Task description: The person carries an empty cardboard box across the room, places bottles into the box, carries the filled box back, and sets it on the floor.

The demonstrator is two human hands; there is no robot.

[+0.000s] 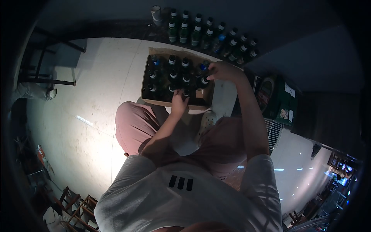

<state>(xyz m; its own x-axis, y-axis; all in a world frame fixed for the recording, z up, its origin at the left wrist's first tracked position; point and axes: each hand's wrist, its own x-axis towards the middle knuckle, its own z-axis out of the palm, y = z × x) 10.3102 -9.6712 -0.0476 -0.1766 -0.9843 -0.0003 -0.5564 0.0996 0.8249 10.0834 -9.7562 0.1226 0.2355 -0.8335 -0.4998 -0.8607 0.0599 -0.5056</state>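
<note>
An open cardboard box (156, 102) on the floor holds several upright dark bottles (172, 61), some with blue labels. My left hand (179, 101) reaches over the box's near edge, its fingers closed round the neck of a bottle (186, 93) in the front row. At the box's right side, my right hand (221, 72) has its fingers on the top of another bottle (203, 81), beside a blue-labelled one (203, 67).
Rows of green bottles (196, 35) and a white cup (156, 14) stand beyond the box by the wall. Green cartons (288, 98) and a white wire rack (273, 133) are at the right. Stools (77, 208) stand lower left. A person's foot (52, 93) shows at the left.
</note>
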